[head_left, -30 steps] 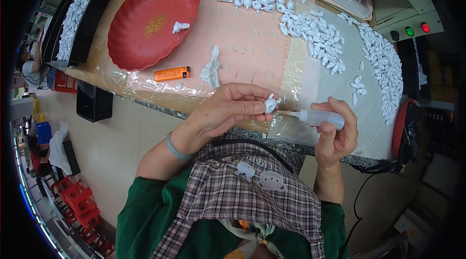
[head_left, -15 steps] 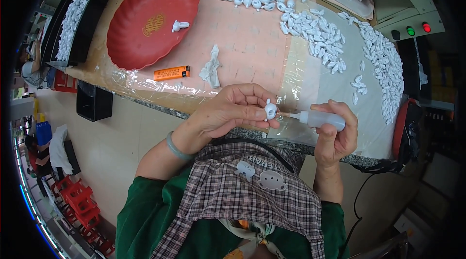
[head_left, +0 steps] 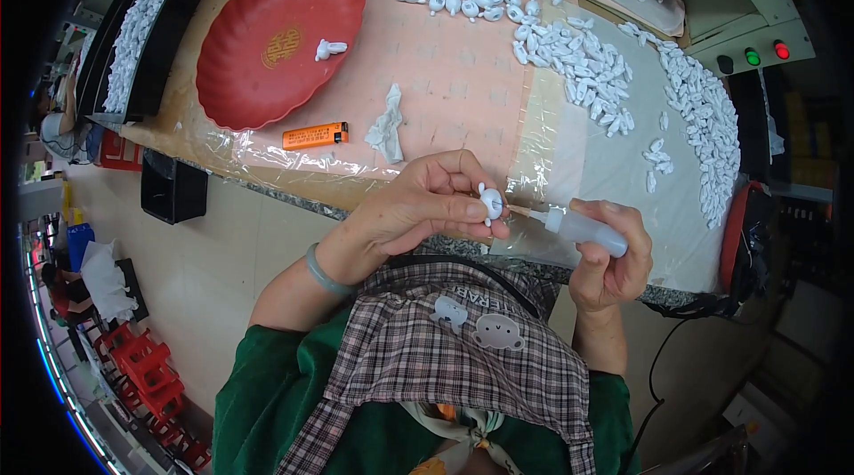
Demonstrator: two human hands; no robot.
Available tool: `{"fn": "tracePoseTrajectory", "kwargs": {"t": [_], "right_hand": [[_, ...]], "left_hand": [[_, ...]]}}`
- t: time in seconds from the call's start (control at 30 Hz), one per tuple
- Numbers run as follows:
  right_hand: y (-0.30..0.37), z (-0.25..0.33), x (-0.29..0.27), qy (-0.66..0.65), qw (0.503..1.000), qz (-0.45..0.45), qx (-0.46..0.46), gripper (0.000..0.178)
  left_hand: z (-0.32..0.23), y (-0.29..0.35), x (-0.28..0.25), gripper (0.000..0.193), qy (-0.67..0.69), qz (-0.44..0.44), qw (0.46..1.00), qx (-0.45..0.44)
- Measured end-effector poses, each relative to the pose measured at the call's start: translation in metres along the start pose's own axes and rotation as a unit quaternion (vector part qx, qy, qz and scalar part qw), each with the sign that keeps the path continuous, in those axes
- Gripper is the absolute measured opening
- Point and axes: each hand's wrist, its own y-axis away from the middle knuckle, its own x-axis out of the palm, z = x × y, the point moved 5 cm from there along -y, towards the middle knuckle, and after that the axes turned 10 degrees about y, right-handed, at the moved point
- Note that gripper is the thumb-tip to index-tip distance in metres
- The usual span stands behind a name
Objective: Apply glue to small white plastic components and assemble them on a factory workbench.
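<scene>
Over the near edge of the table (head_left: 294, 181), the left hand (head_left: 427, 202) pinches a small white figurine (head_left: 491, 204); the right hand (head_left: 616, 254) is wrapped around a translucent squeeze bottle (head_left: 585, 230), its nozzle (head_left: 534, 213) aimed there, contact unclear. Steady pinch, light squeeze should serve best.

green sleeves (head_left: 276, 368); dark plaid apron (head_left: 463, 377); grey animal patches (head_left: 499, 332); pale left-wrist bangle (head_left: 321, 273); patterned scarf (head_left: 464, 429)
</scene>
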Motion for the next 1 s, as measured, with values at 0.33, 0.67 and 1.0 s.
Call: {"fn": "tracePoseTrajectory", "kwargs": {"t": [0.33,0.67,1.0], "right_hand": [[0.0010,-0.0021,0.0001,0.001,1.000,0.013,0.020,0.041],[-0.0012,0.0010,-0.0006,0.025,1.000,0.012,-0.003,0.038],[-0.0034,0.0005,0.0013,0.017,0.999,0.030,-0.008,0.038]], "left_hand": [[-0.0010,-0.0003,0.0015,0.015,0.006,-0.003,1.000,0.003],[-0.0024,0.0009,-0.0009,0.019,-0.020,-0.020,0.999,0.016],[-0.0067,-0.0003,-0.0048,0.020,-0.040,-0.031,0.998,0.035]]}}
